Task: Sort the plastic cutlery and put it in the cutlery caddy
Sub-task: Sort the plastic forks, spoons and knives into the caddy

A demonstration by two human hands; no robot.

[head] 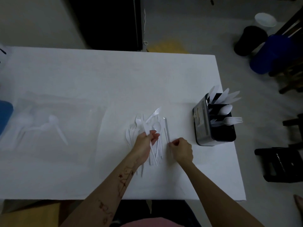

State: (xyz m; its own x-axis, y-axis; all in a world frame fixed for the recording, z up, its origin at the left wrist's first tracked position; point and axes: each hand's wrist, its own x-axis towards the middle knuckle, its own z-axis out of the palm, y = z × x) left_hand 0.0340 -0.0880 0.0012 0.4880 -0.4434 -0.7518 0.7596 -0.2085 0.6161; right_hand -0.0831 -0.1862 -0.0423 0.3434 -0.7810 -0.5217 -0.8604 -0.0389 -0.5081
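Note:
A heap of white plastic cutlery (147, 128), forks, spoons and knives mixed, lies on the white table (114, 76) in front of me. My left hand (145, 145) grips a bunch of pieces from the heap, a fork and a spoon sticking up past its fingers. My right hand (181, 150), just right of the heap, pinches the lower end of a thin white knife (166, 130) lying on the table. The black cutlery caddy (213, 128) stands at the right edge with knives in its far compartment, spoons in the middle one and forks in the near one.
A clear plastic bag (49, 125) with more white spoons lies on the table's left. A blue thing (5, 115) pokes in at the far left edge. Black and blue containers (265, 51) and dark stools (282, 164) stand on the floor to the right.

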